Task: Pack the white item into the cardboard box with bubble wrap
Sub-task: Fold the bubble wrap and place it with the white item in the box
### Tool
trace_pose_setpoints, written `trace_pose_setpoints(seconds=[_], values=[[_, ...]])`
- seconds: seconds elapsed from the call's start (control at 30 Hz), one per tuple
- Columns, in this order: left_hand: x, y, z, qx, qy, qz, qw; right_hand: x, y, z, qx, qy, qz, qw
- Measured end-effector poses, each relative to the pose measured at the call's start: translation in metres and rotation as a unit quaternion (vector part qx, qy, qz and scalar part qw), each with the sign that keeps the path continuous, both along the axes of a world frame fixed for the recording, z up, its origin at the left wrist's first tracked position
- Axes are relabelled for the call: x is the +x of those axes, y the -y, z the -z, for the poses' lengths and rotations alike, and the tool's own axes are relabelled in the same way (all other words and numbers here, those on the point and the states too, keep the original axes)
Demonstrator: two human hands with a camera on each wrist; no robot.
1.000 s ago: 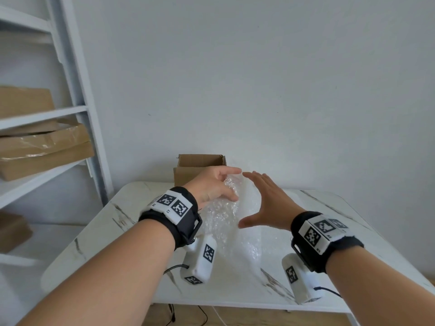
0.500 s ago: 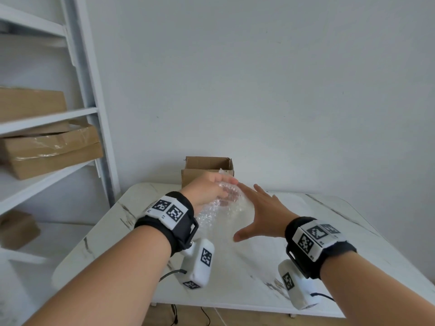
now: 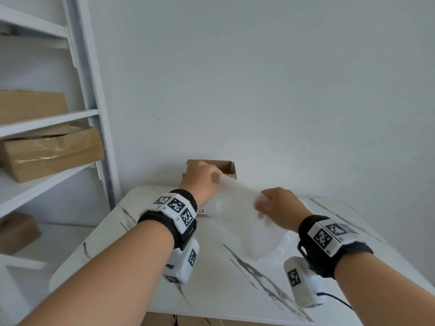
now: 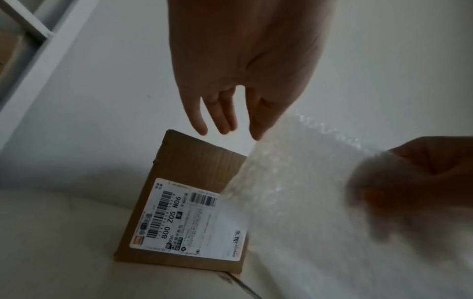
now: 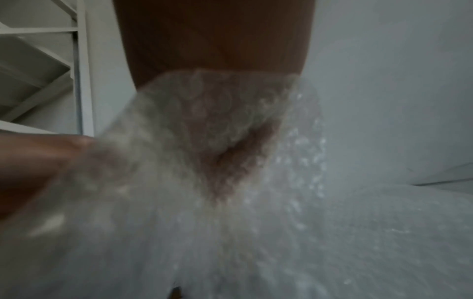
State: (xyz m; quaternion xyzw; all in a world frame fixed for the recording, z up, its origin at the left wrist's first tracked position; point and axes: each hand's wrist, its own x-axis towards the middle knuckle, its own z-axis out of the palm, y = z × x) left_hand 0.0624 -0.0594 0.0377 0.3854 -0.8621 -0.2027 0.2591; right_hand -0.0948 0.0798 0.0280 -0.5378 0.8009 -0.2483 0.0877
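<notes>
1. Head view: a sheet of clear bubble wrap [image 3: 237,208] was stretched above the white marble-patterned table [image 3: 211,285] between both hands. The left hand [image 3: 202,182] pinched its far edge in front of the small open brown cardboard box [image 3: 229,168]; the right hand [image 3: 280,205] was clenched on the near edge. White shelving [image 3: 89,90] held larger cardboard boxes [image 3: 51,151].
2. Left wrist view: thumb and forefinger nipped the wrap; the other fingers [image 4: 202,115] hung loose above the labelled box.
3. Right wrist view: wrap bunched in the curled hand. The white item could not be made out.

Clear bubble wrap [image 3: 237,208] held stretched above table, open cardboard box [image 3: 227,167] behind
</notes>
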Motion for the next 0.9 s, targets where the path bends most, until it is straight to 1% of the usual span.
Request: trace_pose_setpoints(seconds=[0.07, 0.13, 0.2, 0.27, 0.3, 0.33, 0.43, 0.63, 0.77, 0.9], values=[[-0.004, 0.009, 0.001, -0.014, -0.024, -0.027, 0.999, -0.012, 0.001, -0.001, -0.053, 0.049, 0.031, 0.997], [-0.009, 0.018, 0.005, -0.041, -0.011, -0.036, 0.998, -0.023, 0.001, -0.001, -0.128, 0.132, 0.073, 0.980], [-0.013, 0.027, 0.014, -0.071, 0.043, -0.038, 0.996, -0.033, 0.001, 0.002, -0.187, 0.201, 0.108, 0.956], [-0.017, 0.032, 0.023, -0.109, 0.104, -0.050, 0.987, -0.040, 0.001, 0.006, -0.212, 0.236, 0.126, 0.940], [-0.018, 0.033, 0.026, -0.125, 0.116, -0.060, 0.984, -0.042, 0.002, 0.009, -0.216, 0.246, 0.128, 0.936], [-0.018, 0.034, 0.026, -0.132, 0.111, -0.067, 0.983, -0.043, 0.003, 0.010, -0.216, 0.254, 0.130, 0.934], [-0.017, 0.035, 0.024, -0.122, 0.085, -0.067, 0.987, -0.044, 0.005, 0.012, -0.219, 0.275, 0.132, 0.927], [-0.004, 0.019, 0.018, -0.108, 0.108, -0.051, 0.987, -0.029, 0.002, -0.001, -0.238, 0.330, 0.131, 0.904], [0.009, -0.003, 0.011, -0.063, 0.105, -0.037, 0.992, -0.011, -0.005, -0.017, -0.259, 0.342, 0.109, 0.897], [0.018, -0.024, 0.000, -0.027, 0.132, 0.004, 0.991, 0.002, -0.015, -0.031, -0.280, 0.343, 0.091, 0.892]])
